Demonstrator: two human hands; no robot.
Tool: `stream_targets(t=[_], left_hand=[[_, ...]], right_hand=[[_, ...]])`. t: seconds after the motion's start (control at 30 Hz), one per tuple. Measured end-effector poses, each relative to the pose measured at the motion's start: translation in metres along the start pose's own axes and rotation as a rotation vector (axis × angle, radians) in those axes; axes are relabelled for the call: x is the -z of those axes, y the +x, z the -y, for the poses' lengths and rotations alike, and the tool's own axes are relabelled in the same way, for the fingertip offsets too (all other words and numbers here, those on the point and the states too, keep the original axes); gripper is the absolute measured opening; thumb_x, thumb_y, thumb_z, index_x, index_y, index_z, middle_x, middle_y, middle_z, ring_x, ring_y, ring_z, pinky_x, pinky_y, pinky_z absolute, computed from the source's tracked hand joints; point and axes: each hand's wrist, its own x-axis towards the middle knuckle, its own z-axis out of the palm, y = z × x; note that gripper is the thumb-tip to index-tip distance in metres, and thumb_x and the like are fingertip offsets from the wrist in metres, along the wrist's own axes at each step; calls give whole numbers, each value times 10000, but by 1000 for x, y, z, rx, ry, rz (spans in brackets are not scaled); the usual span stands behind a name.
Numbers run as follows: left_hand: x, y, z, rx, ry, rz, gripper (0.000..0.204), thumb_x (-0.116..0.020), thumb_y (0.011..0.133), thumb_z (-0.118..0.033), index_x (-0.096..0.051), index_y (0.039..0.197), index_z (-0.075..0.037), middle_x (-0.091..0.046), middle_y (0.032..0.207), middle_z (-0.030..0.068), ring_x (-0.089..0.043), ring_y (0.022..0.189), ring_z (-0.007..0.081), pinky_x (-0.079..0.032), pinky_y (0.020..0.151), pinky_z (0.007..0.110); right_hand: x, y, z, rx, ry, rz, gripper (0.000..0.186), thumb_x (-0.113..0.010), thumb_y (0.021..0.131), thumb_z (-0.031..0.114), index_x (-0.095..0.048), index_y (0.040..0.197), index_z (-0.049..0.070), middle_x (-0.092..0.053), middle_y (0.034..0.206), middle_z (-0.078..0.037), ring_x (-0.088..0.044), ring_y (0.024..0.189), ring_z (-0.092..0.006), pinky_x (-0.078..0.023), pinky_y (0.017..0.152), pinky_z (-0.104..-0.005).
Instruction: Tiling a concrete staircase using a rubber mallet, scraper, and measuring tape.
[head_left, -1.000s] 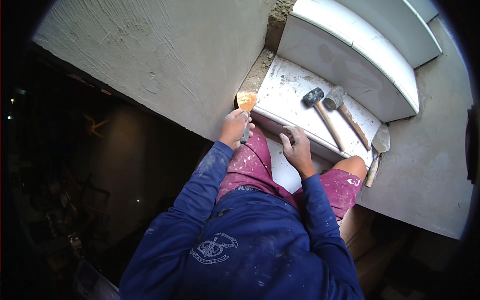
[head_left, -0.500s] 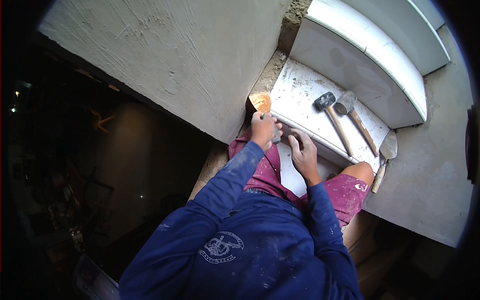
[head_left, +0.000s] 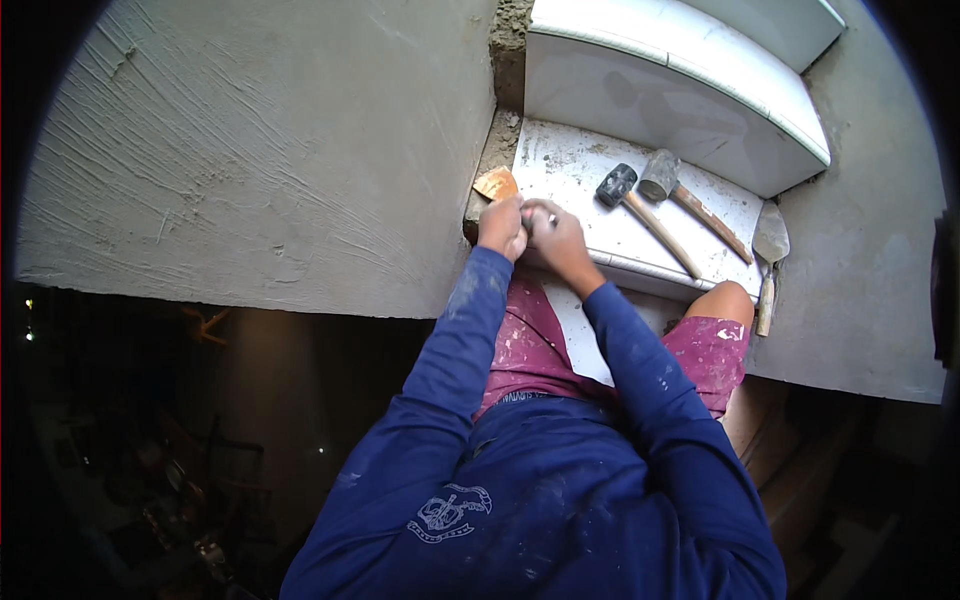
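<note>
My left hand (head_left: 500,230) grips a scraper (head_left: 494,182) with an orange, mortar-dusted blade, held at the rough gap at the left end of a white tiled step (head_left: 560,155). Close beside it, my right hand (head_left: 556,236) is closed round the same tool's handle, which is mostly hidden by fingers. Right of my hands, a black-headed mallet (head_left: 615,186) and a grey-headed mallet (head_left: 660,176) lie on the dusty tread. A trowel (head_left: 770,232) rests at the step's right end, its handle pointing toward me.
A grey plastered wall (head_left: 250,160) fills the left, above a dark drop with indistinct objects below. Curved white upper steps (head_left: 670,90) rise behind the mallets. Another grey plastered surface (head_left: 850,300) lies on the right. My knees are just under the lower step edge.
My right hand has moved up and left from beside the tread edge to join my left hand on the scraper. Both arms reach further forward, and the view has turned slightly.
</note>
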Motion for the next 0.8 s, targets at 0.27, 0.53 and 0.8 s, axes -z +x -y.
stream_targets(t=[0.27,0.53,0.8], left_hand=[[-25,12,-26,-244,756,-14,206,-570,922,-143,-643,848,34,-647,690,105,-643,672,173,-562,619,334],[-52,139,-35,-915,1281,-168,345,-507,870,-148,-586,1146,44,-537,1250,251,-476,1213,388,-376,1032,450],[-63,135,-23,-870,1536,-162,395,-536,900,-257,-573,1178,21,-504,1282,210,-437,1236,387,-343,1055,468]], right_hand=[[84,13,4,182,-237,-353,282,-480,971,191,-661,1060,-6,-693,970,-206,-673,899,-308,-502,811,-372],[142,-44,-11,-162,76,-432,364,-426,1034,258,-598,1185,-26,-597,778,-74,-452,449,-67,-391,411,-248],[160,-44,-32,-235,274,-464,356,-418,1044,268,-559,1216,-9,-491,678,-13,-438,470,-63,-412,422,-240]])
